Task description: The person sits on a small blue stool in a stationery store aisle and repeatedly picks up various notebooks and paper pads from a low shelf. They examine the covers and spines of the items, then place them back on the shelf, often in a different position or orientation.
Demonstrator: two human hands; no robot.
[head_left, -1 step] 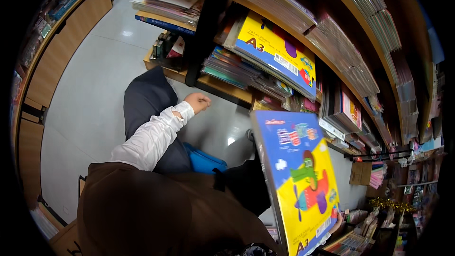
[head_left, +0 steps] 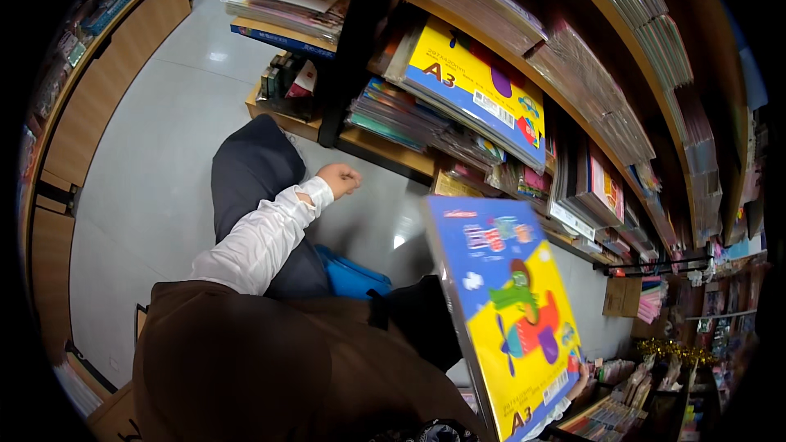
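A large, thick drawing pad point(head_left: 528, 336) with a blue and yellow cartoon cover is held up at the lower right, tilted. My right hand point(head_left: 580, 378) grips its right edge; most of that hand is hidden behind the pad, and only some fingers show. Beside my dark-trousered knee, my left hand point(head_left: 340, 180) hovers with its fingers curled in and nothing visible in them. A similar blue and yellow pad point(head_left: 479, 86) lies on top of a stack on the shelf ahead.
Shelves point(head_left: 483, 29) packed with plastic-wrapped paper goods curve along the right. A black upright post point(head_left: 336, 74) stands between shelf sections. On the floor is a blue bin point(head_left: 352, 272) close to my legs. A wooden counter point(head_left: 115, 86) runs down the left, and a cardboard box point(head_left: 622, 297) sits further right.
The drawing pad in my right hand has shifted slightly left and down. My left hand has stayed almost where it was.
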